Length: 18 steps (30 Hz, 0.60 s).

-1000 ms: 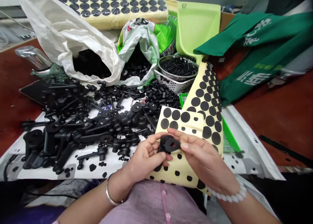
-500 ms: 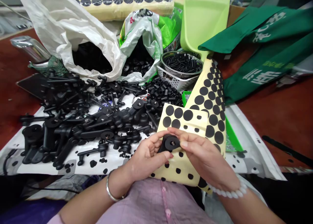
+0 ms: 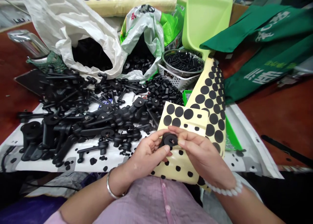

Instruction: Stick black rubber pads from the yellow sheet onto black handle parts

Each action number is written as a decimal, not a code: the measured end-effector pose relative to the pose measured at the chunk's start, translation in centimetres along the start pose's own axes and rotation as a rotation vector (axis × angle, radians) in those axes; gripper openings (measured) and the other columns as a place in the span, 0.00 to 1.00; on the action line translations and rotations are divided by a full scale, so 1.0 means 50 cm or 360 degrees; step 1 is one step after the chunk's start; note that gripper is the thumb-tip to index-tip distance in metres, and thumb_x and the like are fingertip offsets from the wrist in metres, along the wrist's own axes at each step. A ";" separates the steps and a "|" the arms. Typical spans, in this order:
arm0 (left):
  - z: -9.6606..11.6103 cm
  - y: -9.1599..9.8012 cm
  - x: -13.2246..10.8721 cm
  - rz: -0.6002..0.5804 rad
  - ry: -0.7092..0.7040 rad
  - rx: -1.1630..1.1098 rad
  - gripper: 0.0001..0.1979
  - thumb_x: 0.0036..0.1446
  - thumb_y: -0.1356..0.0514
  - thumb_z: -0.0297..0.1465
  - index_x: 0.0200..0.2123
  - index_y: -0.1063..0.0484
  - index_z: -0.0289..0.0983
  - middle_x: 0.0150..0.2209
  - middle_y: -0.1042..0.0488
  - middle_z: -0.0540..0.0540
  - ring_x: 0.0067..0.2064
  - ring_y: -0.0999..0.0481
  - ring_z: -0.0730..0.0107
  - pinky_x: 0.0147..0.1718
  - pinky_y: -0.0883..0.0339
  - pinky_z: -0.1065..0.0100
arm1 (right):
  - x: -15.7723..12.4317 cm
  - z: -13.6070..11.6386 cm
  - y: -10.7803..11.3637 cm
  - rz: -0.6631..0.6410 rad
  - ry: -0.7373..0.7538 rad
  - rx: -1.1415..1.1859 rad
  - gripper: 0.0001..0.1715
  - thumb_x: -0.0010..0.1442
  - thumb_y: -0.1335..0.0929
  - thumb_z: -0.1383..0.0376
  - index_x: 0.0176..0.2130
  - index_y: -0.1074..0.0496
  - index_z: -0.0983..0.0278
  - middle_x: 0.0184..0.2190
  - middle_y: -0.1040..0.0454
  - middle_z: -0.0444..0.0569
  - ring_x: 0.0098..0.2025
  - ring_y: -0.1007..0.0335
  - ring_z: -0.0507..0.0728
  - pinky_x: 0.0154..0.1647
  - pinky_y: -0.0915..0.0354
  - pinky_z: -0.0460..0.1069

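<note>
A black plastic part with a round disc end is held between both hands, above a yellow sheet of black round stickers. My left hand grips its left side, the thumb at the lower edge of the disc. My right hand pinches the disc's right edge between thumb and fingers. The lower portion of the part is hidden by my left hand. Some sticker spots on the sheet are large discs, others are small dots. Left of my hands lies a heap of black arm-like parts.
Behind the heap stand a white bag and a green-and-white bag, both holding black parts. A metal bowl of black screws rests in a white basket. A light green dustpan and green cloth are at the right.
Both hands remain on the black part, with only slight finger movement. My left thumb has shifted a little left and up along the disc's edge. The whole view has moved slightly.
</note>
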<state>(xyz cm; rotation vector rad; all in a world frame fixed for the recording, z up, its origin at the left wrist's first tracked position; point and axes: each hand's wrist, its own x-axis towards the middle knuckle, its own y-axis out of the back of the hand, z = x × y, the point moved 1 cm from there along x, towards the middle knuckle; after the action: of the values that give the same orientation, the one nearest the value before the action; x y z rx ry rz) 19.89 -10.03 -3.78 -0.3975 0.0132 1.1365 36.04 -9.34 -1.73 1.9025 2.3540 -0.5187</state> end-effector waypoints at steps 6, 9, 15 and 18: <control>-0.003 0.000 -0.001 0.0011 0.0007 0.0010 0.24 0.57 0.41 0.34 0.56 0.38 0.35 0.34 0.26 0.44 0.33 0.26 0.71 0.30 0.32 0.72 | 0.001 0.008 0.004 0.0036 0.0052 -0.0072 0.11 0.54 0.29 0.60 0.25 0.30 0.63 0.53 0.33 0.51 0.58 0.43 0.64 0.61 0.53 0.58; -0.001 -0.001 0.001 0.0034 0.0034 0.0005 0.23 0.56 0.41 0.33 0.55 0.37 0.35 0.34 0.26 0.45 0.35 0.26 0.69 0.31 0.32 0.71 | 0.001 0.007 0.002 0.0056 0.0060 -0.0089 0.12 0.53 0.28 0.60 0.24 0.30 0.63 0.52 0.32 0.51 0.59 0.44 0.64 0.61 0.54 0.58; -0.006 0.002 0.003 0.0025 0.0066 -0.0069 0.26 0.50 0.41 0.27 0.54 0.37 0.36 0.38 0.27 0.44 0.36 0.26 0.70 0.32 0.31 0.71 | 0.003 0.009 0.000 0.0066 0.0070 -0.0115 0.11 0.54 0.29 0.61 0.24 0.30 0.63 0.51 0.30 0.50 0.59 0.44 0.64 0.61 0.53 0.57; -0.009 0.005 0.002 -0.0012 0.0047 -0.0129 0.26 0.49 0.41 0.25 0.54 0.37 0.36 0.39 0.27 0.44 0.37 0.26 0.69 0.33 0.31 0.71 | 0.003 0.013 0.003 0.0042 0.0073 -0.0155 0.10 0.55 0.30 0.62 0.24 0.30 0.63 0.51 0.31 0.50 0.59 0.44 0.63 0.61 0.53 0.57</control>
<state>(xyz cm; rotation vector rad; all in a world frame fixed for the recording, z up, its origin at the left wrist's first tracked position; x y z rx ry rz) 19.81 -10.00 -4.27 -0.4861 -0.0085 1.1265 36.07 -9.37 -2.43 1.9196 2.3318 -0.3549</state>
